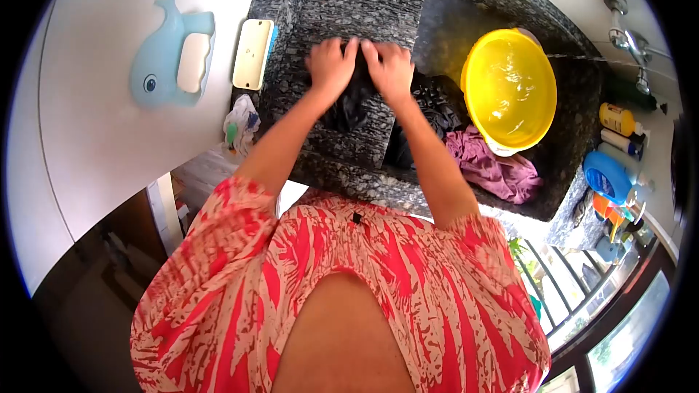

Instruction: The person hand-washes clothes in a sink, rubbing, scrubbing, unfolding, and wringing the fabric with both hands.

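Observation:
On the ribbed dark stone slab [364, 0], my left hand [333, 65] and my right hand [389, 69] lie side by side, thumbs nearly touching. Both are on a black wet cloth [351, 108], which hangs down between my wrists. The fingers of both hands are curled forward over the cloth, their tips partly hidden. More dark cloth [435, 105] lies in the basin beyond my right wrist. A purple cloth [495, 165] is bunched below the yellow tub [510, 91], which holds water.
Water runs from a wall tap [632, 44] toward the tub. A cream brush [253, 54] and a crumpled wrapper [241, 125] lie at the left edge. A blue whale holder [162, 65] is further left. Bottles [607, 176] stand at the right.

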`<action>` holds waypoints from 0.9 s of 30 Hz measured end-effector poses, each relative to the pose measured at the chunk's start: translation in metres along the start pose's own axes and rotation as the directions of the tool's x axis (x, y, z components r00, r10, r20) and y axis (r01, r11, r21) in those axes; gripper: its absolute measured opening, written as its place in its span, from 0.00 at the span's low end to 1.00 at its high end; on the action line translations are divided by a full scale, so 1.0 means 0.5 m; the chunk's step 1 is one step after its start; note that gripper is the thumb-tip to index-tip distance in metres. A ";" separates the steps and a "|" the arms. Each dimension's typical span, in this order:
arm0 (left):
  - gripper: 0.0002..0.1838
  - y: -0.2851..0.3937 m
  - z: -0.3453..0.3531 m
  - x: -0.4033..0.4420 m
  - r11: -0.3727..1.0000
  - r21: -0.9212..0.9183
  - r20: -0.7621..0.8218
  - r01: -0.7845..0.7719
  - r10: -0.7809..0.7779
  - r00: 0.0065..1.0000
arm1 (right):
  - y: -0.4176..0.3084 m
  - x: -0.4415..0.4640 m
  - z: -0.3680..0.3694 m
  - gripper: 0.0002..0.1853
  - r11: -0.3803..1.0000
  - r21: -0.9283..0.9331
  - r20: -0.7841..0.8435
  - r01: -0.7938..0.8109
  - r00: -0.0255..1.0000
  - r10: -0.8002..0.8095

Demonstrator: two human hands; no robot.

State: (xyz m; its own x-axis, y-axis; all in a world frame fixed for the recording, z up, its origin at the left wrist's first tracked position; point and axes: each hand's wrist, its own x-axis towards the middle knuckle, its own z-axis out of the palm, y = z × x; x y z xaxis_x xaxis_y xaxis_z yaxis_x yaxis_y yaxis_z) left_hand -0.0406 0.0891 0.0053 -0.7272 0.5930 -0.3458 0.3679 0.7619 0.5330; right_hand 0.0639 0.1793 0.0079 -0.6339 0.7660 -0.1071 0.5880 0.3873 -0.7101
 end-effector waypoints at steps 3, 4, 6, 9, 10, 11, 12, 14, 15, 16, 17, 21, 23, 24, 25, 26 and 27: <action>0.11 -0.062 0.054 -0.140 0.842 0.095 -0.430 -0.532 0.516 0.741 | 0.013 -0.120 -0.006 0.08 0.914 -0.088 -0.243 0.396 0.881 -0.405; 0.10 -0.057 0.055 -0.136 0.861 0.077 -0.287 -0.502 0.502 0.816 | 0.049 -0.127 0.018 0.08 0.935 -0.126 -0.143 0.333 0.926 -0.349; 0.11 -0.024 0.073 -0.043 0.879 0.209 -0.306 -0.428 0.475 0.825 | 0.073 -0.022 0.057 0.09 0.919 -0.251 -0.197 0.305 0.913 -0.357; 0.13 0.028 0.092 0.132 0.898 0.264 -0.416 -0.352 0.435 0.799 | 0.073 0.156 0.070 0.14 0.912 -0.385 -0.206 0.142 0.950 -0.235; 0.14 0.033 0.108 0.184 0.896 0.280 -0.437 -0.345 0.439 0.785 | 0.080 0.196 0.078 0.15 0.916 -0.394 -0.255 0.082 0.947 -0.195; 0.18 0.043 0.111 0.208 0.892 0.308 -0.467 -0.332 0.446 0.764 | 0.094 0.223 0.085 0.17 0.938 -0.345 -0.251 0.043 0.958 -0.136; 0.18 0.056 0.089 0.193 0.932 0.168 -0.460 -0.320 0.362 0.811 | 0.087 0.225 0.070 0.15 0.941 -0.338 -0.163 0.013 0.984 -0.072; 0.20 0.078 0.032 0.143 0.963 -0.103 -0.396 -0.249 0.190 0.898 | 0.057 0.172 0.007 0.13 0.997 0.051 -0.066 0.056 0.996 -0.053; 0.20 0.072 0.015 0.090 0.894 -0.129 -0.546 -0.430 0.297 0.783 | 0.036 0.118 -0.008 0.11 0.975 0.021 -0.175 0.222 0.961 -0.215; 0.17 0.054 -0.002 0.033 0.850 -0.067 -0.472 -0.522 0.434 0.767 | 0.019 0.063 -0.020 0.10 0.926 -0.022 -0.270 0.377 0.890 -0.368; 0.15 0.021 0.014 -0.007 0.749 0.071 -0.477 -0.659 0.606 0.637 | 0.036 0.013 -0.011 0.08 0.901 -0.123 -0.177 0.416 0.884 -0.432; 0.12 0.007 0.072 0.106 0.866 0.129 -0.322 -0.483 0.498 0.805 | 0.074 0.109 0.053 0.11 0.951 -0.236 -0.012 0.202 0.978 -0.210; 0.13 0.048 0.075 0.212 0.942 0.160 -0.289 -0.295 0.330 0.898 | 0.085 0.222 0.084 0.16 0.968 -0.250 -0.032 -0.030 0.999 0.023; 0.16 0.055 0.073 0.242 0.947 0.155 -0.255 -0.280 0.312 0.915 | 0.077 0.246 0.081 0.19 0.956 -0.258 -0.048 -0.141 0.990 0.133; 0.18 0.059 0.082 0.242 0.952 0.234 -0.381 -0.196 0.276 0.883 | 0.073 0.246 0.074 0.19 0.950 -0.301 -0.086 -0.083 0.994 0.060; 0.20 0.056 0.095 0.235 0.949 0.300 -0.493 -0.098 0.242 0.835 | 0.056 0.230 0.062 0.19 0.938 -0.345 -0.116 -0.034 0.993 -0.007; 0.23 0.063 0.076 0.201 0.985 0.172 -0.372 0.007 0.058 0.926 | 0.047 0.203 0.053 0.19 0.921 -0.388 -0.135 0.010 0.989 -0.068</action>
State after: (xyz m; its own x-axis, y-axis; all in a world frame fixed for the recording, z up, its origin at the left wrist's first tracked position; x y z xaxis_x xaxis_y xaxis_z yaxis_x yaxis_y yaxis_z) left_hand -0.0800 0.1826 -0.0422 -0.8680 0.4965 -0.0023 0.4564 0.7997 0.3900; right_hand 0.0001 0.2526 -0.0379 -0.5988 0.8001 0.0363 0.7304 0.5641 -0.3852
